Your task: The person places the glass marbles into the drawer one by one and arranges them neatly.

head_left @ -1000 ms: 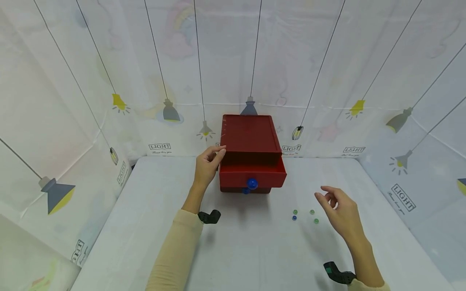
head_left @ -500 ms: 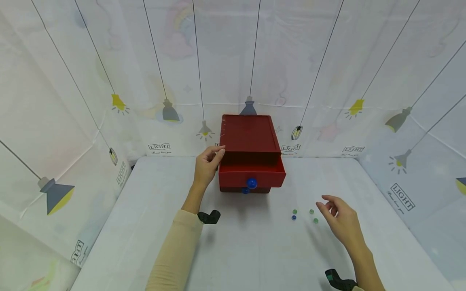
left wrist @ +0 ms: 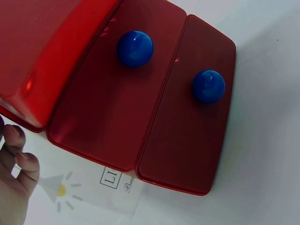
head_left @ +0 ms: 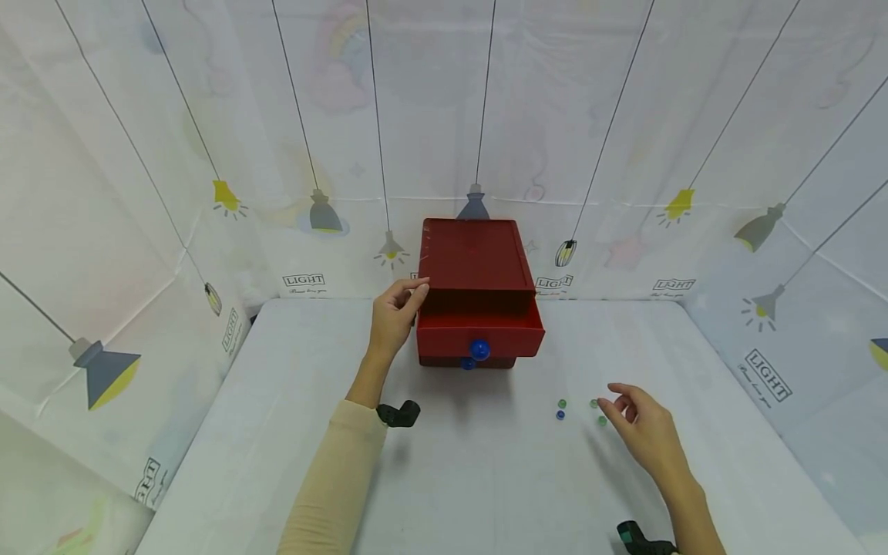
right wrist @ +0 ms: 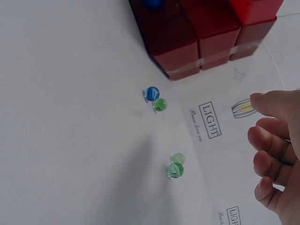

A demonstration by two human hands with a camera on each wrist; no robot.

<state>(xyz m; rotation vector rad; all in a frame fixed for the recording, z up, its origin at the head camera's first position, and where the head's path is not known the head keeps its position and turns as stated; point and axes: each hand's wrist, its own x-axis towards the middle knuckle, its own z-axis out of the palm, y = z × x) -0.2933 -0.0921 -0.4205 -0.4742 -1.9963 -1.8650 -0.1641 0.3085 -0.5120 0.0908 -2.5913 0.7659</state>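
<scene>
A red drawer cabinet (head_left: 475, 254) stands at the back of the table, its top drawer (head_left: 451, 342) pulled out. Blue knobs (left wrist: 208, 86) sit on the drawer fronts. My left hand (head_left: 392, 317) touches the cabinet's left front edge, its fingers loosely bent in the left wrist view. Above the table on the right, my right hand (head_left: 647, 428) hovers with bent fingers and holds nothing. Close to its fingertips lie two green marbles (right wrist: 175, 170). Farther left are a blue marble (right wrist: 152, 93) and another green marble (right wrist: 160, 104), side by side.
The table (head_left: 444, 478) has a white cover. Behind it and at both sides hangs a pale cloth (head_left: 610, 154) printed with lamps, close to the cabinet's back. Each wrist carries a black camera mount (head_left: 399, 414).
My right hand has come down and toward the front of the table, then a little left, nearer the two right-hand green marbles. The left hand and the drawer have stayed put.
</scene>
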